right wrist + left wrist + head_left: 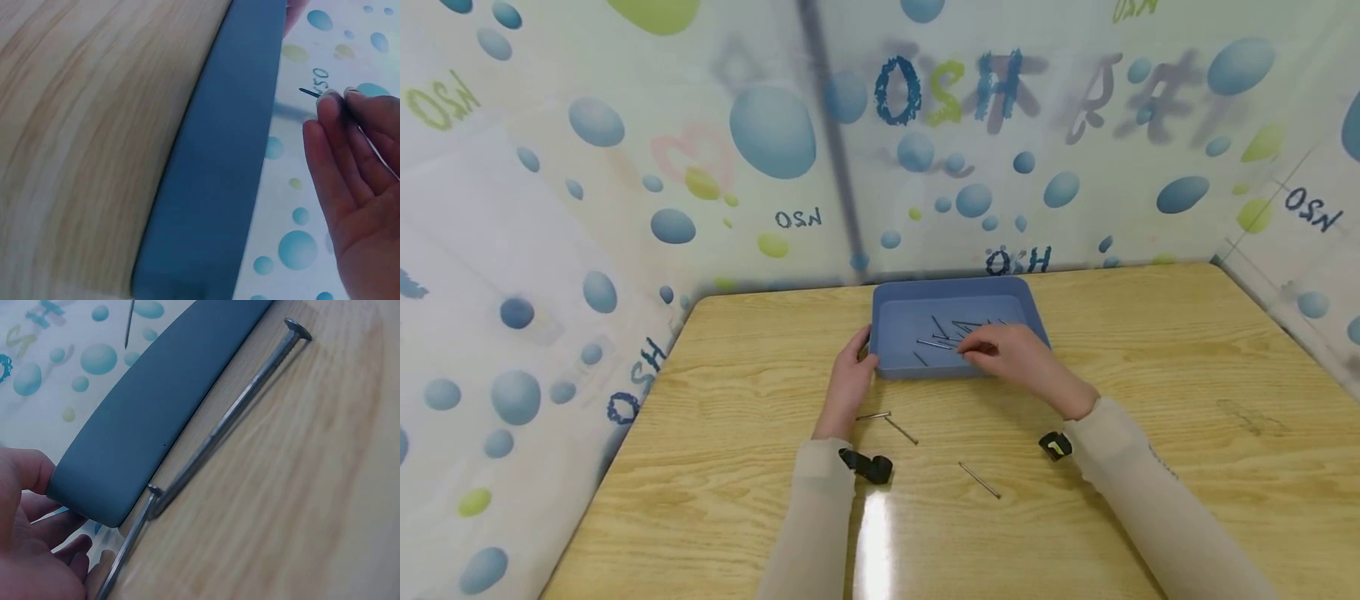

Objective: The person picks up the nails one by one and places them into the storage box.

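Within the blue tray (pixel 895 312) lie several steel nails (pixel 967 323). My right hand (pixel 1011 354) is over the tray's right front part, pinching a nail (pixel 309 92) between thumb and fingertips; most of that nail is hidden by the fingers. At the tray's left front corner, my left hand (pixel 850 379) holds the tray, thumb at the corner and fingers along the outer side. Beside the left wrist two nails, one lying crosswise (pixel 874 415) and one slanted (pixel 902 431), meet end to end on the table.
Another nail (pixel 980 481) lies on the wooden table (pixel 700 467) between the forearms. Black wrist straps (pixel 868 467) sit at both cuffs. Behind the table hangs a pale curtain (pixel 700 125) with blue drops and lettering, close to the tray's back edge.
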### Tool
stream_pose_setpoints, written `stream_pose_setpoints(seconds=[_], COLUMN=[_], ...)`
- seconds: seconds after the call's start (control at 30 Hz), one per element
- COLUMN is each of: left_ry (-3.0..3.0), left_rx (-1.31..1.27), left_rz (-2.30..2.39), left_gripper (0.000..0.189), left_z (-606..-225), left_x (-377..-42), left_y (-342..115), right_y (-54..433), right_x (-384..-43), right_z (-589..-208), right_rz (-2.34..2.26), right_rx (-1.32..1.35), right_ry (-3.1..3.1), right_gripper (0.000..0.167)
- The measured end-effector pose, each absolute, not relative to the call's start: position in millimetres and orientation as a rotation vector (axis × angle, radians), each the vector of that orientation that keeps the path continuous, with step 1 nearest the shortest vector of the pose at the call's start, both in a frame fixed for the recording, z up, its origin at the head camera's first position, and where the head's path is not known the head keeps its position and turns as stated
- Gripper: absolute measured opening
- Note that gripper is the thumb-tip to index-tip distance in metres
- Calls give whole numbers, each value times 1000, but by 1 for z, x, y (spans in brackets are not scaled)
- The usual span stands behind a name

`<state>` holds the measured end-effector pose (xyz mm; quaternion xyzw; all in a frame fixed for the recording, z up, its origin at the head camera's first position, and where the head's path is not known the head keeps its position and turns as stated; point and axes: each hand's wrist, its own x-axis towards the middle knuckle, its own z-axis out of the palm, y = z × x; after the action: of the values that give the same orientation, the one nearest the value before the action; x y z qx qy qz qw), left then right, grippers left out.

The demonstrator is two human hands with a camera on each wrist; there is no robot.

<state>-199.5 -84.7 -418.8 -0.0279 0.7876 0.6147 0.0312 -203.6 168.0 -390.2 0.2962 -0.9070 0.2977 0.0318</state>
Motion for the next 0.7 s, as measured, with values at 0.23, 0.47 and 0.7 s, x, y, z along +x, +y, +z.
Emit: stream_pose_setpoints(seconds=[0.23,0.47,0.7], left_ry=[2426,2409,2494], left_rx=[-83,-96,-91], left_rz=[1892,1914,1909], left_gripper=[53,53,53], left_z=[-419,-429,-450], left_x=[-200,-209,-217], left_y=[-85,-88,-89], right_y=[177,180,178], right_x=[-214,-219,-221], right_z=[-403,-407,-409], right_rz=[888,889,736], right_rx=[875,848,920], right_ry=[-2815,-2894,-3014], right_gripper=[22,31,40])
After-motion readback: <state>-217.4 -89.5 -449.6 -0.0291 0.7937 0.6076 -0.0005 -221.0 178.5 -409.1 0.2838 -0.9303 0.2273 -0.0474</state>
